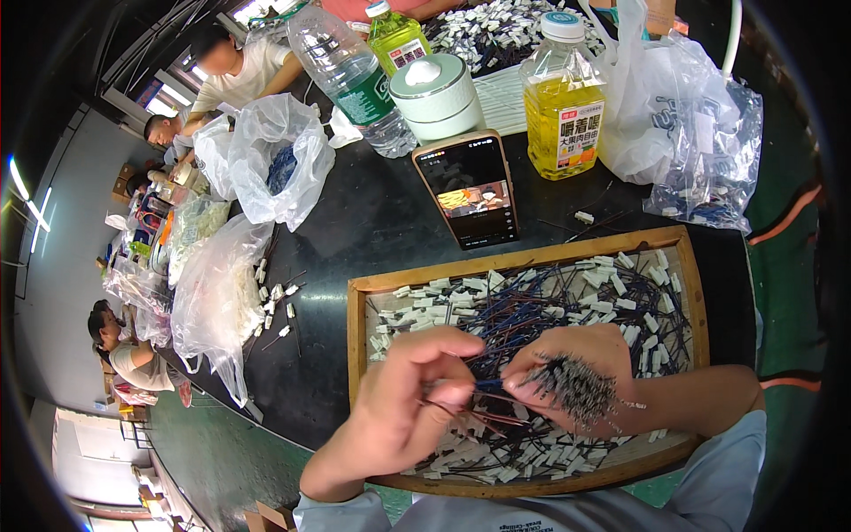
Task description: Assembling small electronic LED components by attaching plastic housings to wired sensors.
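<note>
Dark table (372, 222) holds a wooden tray (532, 257) of wires (532, 310). Left hand (412, 399) pinches wire ends, apparently; right hand (581, 377) grips a bundle (572, 386).

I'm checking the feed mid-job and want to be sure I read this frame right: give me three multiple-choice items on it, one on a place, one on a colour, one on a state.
1. Where does the phone lie?
A. inside the wooden tray
B. on the dark table beyond the wooden tray
C. on a plastic bag

2. What colour is the liquid in the capped bottle right of the phone?
A. yellow
B. red
C. clear

3. What is the right hand doing?
A. lying flat and empty
B. gripping the bottle
C. holding a bundle of thin wires

Answers: 1 B, the phone rests on the tabletop past the tray's far rim. 2 A, the bottle shows yellow through its clear wall. 3 C, the fingers close round a bristling wire bundle while the left hand pinches wires beside it.
</note>
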Motion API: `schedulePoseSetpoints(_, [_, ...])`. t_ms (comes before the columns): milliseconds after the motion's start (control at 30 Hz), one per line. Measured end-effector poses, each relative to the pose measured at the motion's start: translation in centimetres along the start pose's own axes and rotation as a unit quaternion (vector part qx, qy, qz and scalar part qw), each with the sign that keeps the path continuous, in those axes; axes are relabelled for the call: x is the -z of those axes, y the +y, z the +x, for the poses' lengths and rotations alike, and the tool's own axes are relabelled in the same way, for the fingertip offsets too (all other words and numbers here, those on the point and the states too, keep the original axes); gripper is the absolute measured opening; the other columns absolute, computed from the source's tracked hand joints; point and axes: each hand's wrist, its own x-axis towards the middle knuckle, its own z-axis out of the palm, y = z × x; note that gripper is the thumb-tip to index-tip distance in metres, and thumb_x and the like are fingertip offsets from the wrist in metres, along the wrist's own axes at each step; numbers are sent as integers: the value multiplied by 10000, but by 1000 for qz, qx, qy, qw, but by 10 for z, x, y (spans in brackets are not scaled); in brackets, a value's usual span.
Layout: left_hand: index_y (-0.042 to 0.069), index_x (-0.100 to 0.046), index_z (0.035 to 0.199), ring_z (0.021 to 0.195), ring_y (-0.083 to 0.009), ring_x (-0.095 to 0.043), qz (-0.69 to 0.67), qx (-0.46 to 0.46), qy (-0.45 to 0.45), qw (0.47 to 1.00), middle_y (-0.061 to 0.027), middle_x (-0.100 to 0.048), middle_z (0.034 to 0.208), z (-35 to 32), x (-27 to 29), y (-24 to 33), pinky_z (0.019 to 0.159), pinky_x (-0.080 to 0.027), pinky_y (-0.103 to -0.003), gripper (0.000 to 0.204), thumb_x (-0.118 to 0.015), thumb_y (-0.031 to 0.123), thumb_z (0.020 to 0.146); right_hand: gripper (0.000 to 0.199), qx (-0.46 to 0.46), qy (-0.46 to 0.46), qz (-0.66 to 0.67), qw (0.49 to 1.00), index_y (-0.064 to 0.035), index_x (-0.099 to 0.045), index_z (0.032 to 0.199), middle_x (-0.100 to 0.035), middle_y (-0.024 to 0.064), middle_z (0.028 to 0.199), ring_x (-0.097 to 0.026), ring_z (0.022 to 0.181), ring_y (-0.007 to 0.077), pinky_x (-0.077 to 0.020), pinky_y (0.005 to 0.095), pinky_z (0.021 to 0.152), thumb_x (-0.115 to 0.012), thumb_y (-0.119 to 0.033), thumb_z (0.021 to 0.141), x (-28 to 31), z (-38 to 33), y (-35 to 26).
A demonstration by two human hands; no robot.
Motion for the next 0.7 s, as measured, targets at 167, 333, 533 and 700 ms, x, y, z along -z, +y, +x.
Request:
schedulePoseSetpoints(167, [-66, -485, 1141, 462, -41, -378, -212, 66, 43, 974, -8, -464, 639, 4, 16, -9, 434, -296, -171, 447, -356, 327, 970, 139, -82, -11, -17, 996, -29, -631, 866, -630, 42, 720, -612, 662, 119, -468, 251, 576, -684, -140, 801, 9, -1, -11])
schedulePoseSetpoints(333, [5, -519, 875, 403, -68, -304, -494, 87, 108, 859, -21, -398, 711, 13, 28, -30, 344, -212, -199, 459, -286, 388, 975, 139, -198, -62, 40, 977, -16, -609, 802, -582, 17, 684, -521, 623, 56, -423, 226, 565, -663, -141, 826, 8, 8, -15])
schedulePoseSetpoints(533, [102, -416, 766, 486, -97, -349, -600, 149, 236, 750, -56, -434, 812, 25, 34, -43, 332, -232, -197, 279, -323, 282, 957, 103, -155, 87, 116, 977, -28, -533, 886, -535, -1, 746, -462, 681, 43, -391, 228, 595, -598, -106, 867, -4, 7, -15])
schedulePoseSetpoints(700, [92, -436, 810, 515, -105, -359, -644, 154, 239, 711, -63, -447, 831, 22, 36, -54, 331, -237, -198, 203, -345, 220, 940, 149, -276, 47, 205, 938, -35, -514, 908, -513, -8, 739, -436, 661, 37, -365, 215, 587, -493, -181, 932, 6, -7, -8])
